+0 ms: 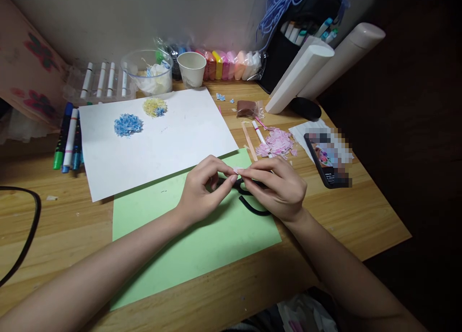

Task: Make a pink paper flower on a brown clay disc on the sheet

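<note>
Between the fingertips of my two hands is a small pale pink paper scrap (237, 170). My left hand (205, 186) pinches it from the left, thumb and forefinger closed. Opposite, my right hand (277, 185) has its fingertips closed on the scrap's other side. Black-handled scissors (252, 208) lie beneath the right hand, their blades mostly hidden. Both hands are above a green paper sheet (162, 255). A heap of pink paper scraps (277, 142) is just beyond the right hand. On a white sheet (184, 134) sit a blue crumpled-paper cluster (129, 124) and a yellow one (155, 107).
A white paper cup (192, 72) and a clear bowl (147, 84) stand along the wall beside colored clay packs (231, 66). White tubes (301, 77) lean at the back right. A phone (325, 161) rests on tissue. Markers (70, 139) lie at the left.
</note>
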A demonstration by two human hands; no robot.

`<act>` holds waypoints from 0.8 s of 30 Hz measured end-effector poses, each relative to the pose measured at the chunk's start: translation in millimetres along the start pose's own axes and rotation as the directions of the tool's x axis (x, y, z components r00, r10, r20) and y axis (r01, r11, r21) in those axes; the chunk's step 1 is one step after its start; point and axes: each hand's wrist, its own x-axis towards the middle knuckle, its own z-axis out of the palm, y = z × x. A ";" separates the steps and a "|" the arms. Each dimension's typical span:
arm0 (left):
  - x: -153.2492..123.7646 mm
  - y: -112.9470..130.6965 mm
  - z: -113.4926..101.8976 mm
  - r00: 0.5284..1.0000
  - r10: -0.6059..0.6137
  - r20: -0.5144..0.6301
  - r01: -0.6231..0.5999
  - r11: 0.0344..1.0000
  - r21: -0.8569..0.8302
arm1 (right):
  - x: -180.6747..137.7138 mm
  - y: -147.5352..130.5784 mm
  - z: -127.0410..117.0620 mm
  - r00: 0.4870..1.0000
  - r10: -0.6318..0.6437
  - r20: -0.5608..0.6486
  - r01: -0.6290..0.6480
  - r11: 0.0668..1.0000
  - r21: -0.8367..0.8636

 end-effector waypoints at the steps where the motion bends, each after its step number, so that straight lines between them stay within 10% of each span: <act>1: -0.1 -0.2 0.1 1.000 -0.002 0.000 0.002 1.000 -0.001 | 0.1 0.0 0.2 1.000 -0.011 0.002 0.011 1.000 -0.006; 13: -0.1 -1.1 0.3 0.999 -0.038 0.020 0.038 0.999 0.018 | -1.8 0.7 1.3 0.997 -0.075 0.031 0.076 0.997 -0.016; 17: 0.8 -0.1 -0.6 0.999 -0.048 0.013 0.048 0.998 0.029 | 0.3 -3.0 3.6 0.996 0.084 0.010 -0.084 0.993 0.077; 21: 1.0 0.6 -1.2 0.998 -0.058 0.019 0.058 0.998 0.033 | 3.5 -4.5 6.5 0.829 0.503 0.242 -0.558 0.728 0.398; 24: 0.5 0.1 -0.8 0.998 -0.069 0.005 0.069 0.997 0.036 | 5.2 -2.1 6.9 0.688 0.590 0.423 -0.725 0.529 0.441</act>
